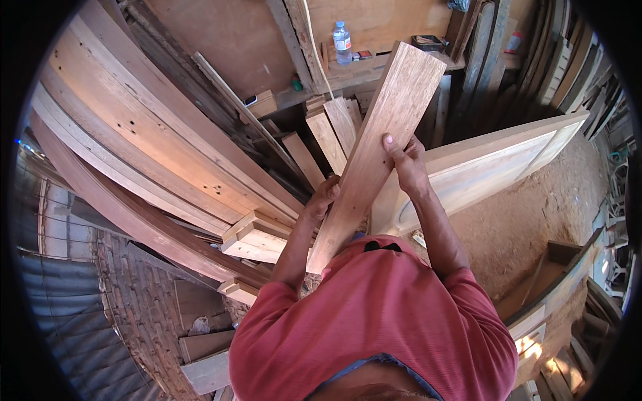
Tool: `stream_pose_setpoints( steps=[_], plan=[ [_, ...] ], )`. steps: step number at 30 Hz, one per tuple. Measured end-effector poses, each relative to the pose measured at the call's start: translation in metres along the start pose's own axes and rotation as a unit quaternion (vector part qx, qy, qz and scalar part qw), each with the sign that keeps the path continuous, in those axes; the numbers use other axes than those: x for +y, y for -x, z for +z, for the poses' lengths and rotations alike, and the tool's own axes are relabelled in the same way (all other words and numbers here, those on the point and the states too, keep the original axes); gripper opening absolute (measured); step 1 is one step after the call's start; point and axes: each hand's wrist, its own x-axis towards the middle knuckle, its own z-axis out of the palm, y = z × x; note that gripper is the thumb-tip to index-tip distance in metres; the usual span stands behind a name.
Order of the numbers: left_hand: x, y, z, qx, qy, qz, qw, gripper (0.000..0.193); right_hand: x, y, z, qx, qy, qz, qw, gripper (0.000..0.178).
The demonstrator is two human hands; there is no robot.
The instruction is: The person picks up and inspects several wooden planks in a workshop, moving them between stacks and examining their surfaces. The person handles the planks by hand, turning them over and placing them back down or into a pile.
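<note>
A long, smooth wooden plank (378,137) slants away in front of my body, its far end up and to the right. My right hand (406,160) grips its right edge near the middle, with the thumb lying on the broad face. Lower down, my left hand (323,197) holds the opposite edge, and its fingers are partly hidden by the wood. The plank's near end reaches down to my shirt. Behind the plank, several short boards (332,130) stand upright close together.
Long boards (154,127) are stacked at the left, with block-like ends (257,237) beside my left arm. A framed wooden panel (495,167) leans at the right. On a far ledge stand a water bottle (342,43) and a black tray (426,43). More timber (488,50) leans at the far right.
</note>
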Motion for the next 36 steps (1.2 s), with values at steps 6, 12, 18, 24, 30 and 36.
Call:
stream_pose_setpoints(
  steps=[6,12,18,24,30,36],
  plan=[
    [0.013,-0.006,0.021,0.118,-0.204,0.000,0.972,0.055,0.010,-0.006,-0.002,0.016,0.006,-0.004,1.000,0.044],
    [0.046,-0.017,0.039,0.145,-0.154,0.024,0.977,0.042,-0.002,-0.023,-0.012,-0.017,-0.035,0.036,0.999,0.039],
    [0.057,-0.027,0.032,0.146,-0.120,0.038,0.981,0.042,-0.012,-0.024,-0.005,-0.062,-0.045,0.053,0.996,0.038],
    [0.060,-0.026,0.025,0.167,-0.130,0.069,0.975,0.051,-0.004,-0.009,0.017,-0.098,-0.022,0.067,0.993,0.027],
    [0.107,-0.024,0.013,0.182,-0.140,0.156,0.961,0.058,0.014,0.008,0.057,-0.181,0.020,0.036,0.983,0.032],
    [0.119,0.002,-0.010,0.244,-0.138,0.151,0.948,0.073,0.037,-0.003,0.083,-0.285,0.080,0.006,0.955,0.038]
  ],
)
